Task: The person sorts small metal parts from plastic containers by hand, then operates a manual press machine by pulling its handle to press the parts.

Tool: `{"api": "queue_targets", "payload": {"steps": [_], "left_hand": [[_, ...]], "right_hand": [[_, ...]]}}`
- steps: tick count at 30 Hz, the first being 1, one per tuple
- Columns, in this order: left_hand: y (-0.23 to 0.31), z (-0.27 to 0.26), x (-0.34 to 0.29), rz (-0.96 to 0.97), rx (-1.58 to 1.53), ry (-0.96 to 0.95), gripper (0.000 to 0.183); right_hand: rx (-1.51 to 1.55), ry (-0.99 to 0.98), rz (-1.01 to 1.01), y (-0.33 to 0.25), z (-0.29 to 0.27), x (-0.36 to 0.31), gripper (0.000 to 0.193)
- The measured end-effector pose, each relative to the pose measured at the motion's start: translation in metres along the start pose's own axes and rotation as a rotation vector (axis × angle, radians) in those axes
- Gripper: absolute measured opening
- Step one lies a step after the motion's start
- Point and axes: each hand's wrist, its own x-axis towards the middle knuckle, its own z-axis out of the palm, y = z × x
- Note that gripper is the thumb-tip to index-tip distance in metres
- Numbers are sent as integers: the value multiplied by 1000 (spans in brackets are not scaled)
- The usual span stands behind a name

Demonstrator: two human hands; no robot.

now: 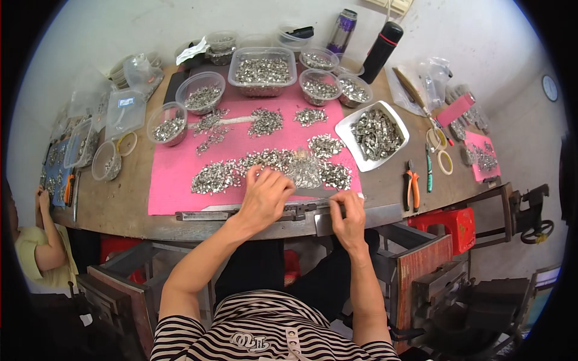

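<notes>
My left hand (265, 197) is bent over the near edge of a long heap of small shiny metal pieces (217, 177), its fingers curled together. Whatever they pinch is too small to make out. Just below it, along the table's front edge, runs a narrow metal rail fixture (295, 210). My right hand (348, 218) is closed at the rail's right end, thumb and forefinger drawn in, and what sits between them is hidden. Under the heaps lies a pink mat (165, 195). Next to the left fingers is a paler cluster of clear-looking pieces (304, 172).
Tubs of metal parts stand behind, including a large clear tub (262, 91) and a white tray (345, 129). Orange-handled pliers (412, 188), teal tweezers (429, 171) and a tape ring (445, 162) lie to the right. Another person (51, 243) sits at the far left.
</notes>
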Motion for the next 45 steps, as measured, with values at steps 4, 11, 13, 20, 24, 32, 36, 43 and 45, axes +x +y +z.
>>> {"api": "queue_targets", "payload": {"steps": [4,11,13,20,24,32,36,43,45], "left_hand": [[5,-10,-36,-51,-25,-37,8],[11,-10,-46,-48,12,4,11],[9,-10,-49,-41,0,-5,12],[5,-5,-50,-82,-98,36,16],[16,-2,-44,-145,41,45,21],[4,-37,-57,-246,36,160,36],[-17,-69,-81,-431,334,-86,60],[2,-48,-74,-331,188,-246,75],[4,-44,-72,-266,138,-214,72]], "right_hand": [[163,-88,-123,-31,27,1,16],[98,-142,-228,-38,52,-2,19],[94,-127,-236,-37,52,-2,19],[291,-115,-50,-32,47,-2,14],[337,-110,63,-33,47,-3,12],[362,-98,121,-33,46,-8,14],[350,-100,114,-34,45,-8,13],[299,-98,60,-34,47,-7,11],[276,-102,44,-32,46,-7,11]]}}
